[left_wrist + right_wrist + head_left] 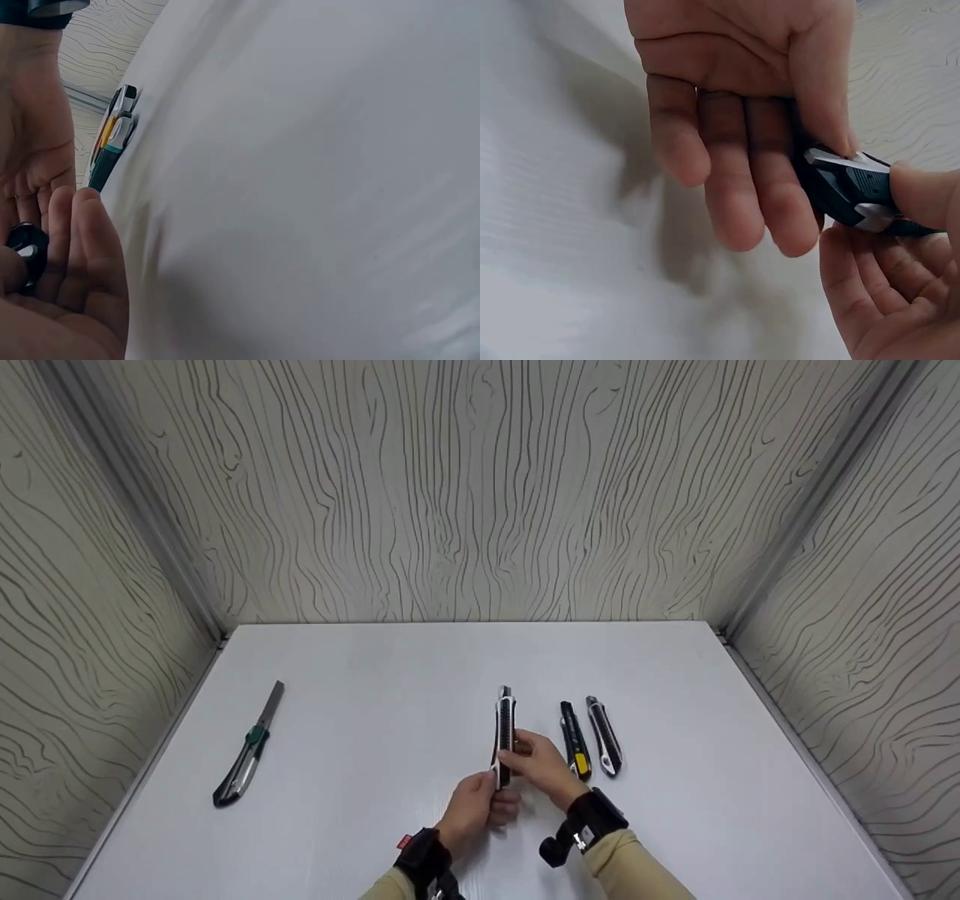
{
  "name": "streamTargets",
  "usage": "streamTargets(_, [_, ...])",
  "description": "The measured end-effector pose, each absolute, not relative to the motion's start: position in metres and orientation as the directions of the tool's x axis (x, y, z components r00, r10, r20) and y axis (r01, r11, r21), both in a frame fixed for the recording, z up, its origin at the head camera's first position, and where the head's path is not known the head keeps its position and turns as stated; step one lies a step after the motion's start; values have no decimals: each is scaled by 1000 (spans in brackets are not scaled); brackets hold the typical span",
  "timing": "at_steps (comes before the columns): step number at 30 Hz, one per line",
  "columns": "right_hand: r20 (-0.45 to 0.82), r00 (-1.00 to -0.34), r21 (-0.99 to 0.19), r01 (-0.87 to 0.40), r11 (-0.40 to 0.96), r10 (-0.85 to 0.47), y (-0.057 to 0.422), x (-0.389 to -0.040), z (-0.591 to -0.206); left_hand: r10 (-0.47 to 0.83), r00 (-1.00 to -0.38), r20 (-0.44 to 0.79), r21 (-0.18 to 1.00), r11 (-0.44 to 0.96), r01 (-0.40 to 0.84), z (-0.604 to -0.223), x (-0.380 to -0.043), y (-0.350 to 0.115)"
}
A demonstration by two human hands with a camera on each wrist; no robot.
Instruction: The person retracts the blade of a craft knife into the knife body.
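Observation:
A black and silver-white utility knife is held between both hands above the table, its tip pointing away from me. The left hand pinches the near end of the handle between thumb and fingers. Higher up the handle, the right hand grips with its thumb on the near face. From the right wrist view, both thumbs press on the knife's dark body, and several right fingers extend past it. The left wrist view shows only the knife's rounded end; the rest is hidden by the hands.
Right of the hands lie a black and yellow utility knife and a black and silver-white one, side by side. Far left lies a dark green utility knife with a long blade showing. Wood-patterned panels enclose the white table.

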State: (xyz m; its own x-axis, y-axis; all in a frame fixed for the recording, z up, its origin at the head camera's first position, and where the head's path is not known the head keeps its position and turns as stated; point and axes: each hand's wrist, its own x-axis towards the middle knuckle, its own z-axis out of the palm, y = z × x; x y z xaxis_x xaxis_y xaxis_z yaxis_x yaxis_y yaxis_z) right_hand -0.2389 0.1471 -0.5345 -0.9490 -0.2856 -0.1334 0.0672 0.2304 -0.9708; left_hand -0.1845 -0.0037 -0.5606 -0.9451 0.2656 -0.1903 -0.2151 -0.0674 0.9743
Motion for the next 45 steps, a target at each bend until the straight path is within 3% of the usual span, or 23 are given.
streamTargets(16, [-162,-980,-974,140,175,-115,170,-238,-534,302,-927,-221,975,31,-222,-557,-198,13])
streamTargets(30, [-150,-989,-820,134,556,16,176,-249,-546,184,-960,-210,978,58,-202,-558,-196,-15])
streamTargets(45, [-71,-996,-651,91,753,59,172,-252,-534,190,-956,-224,974,23,-224,-560,-195,-24])
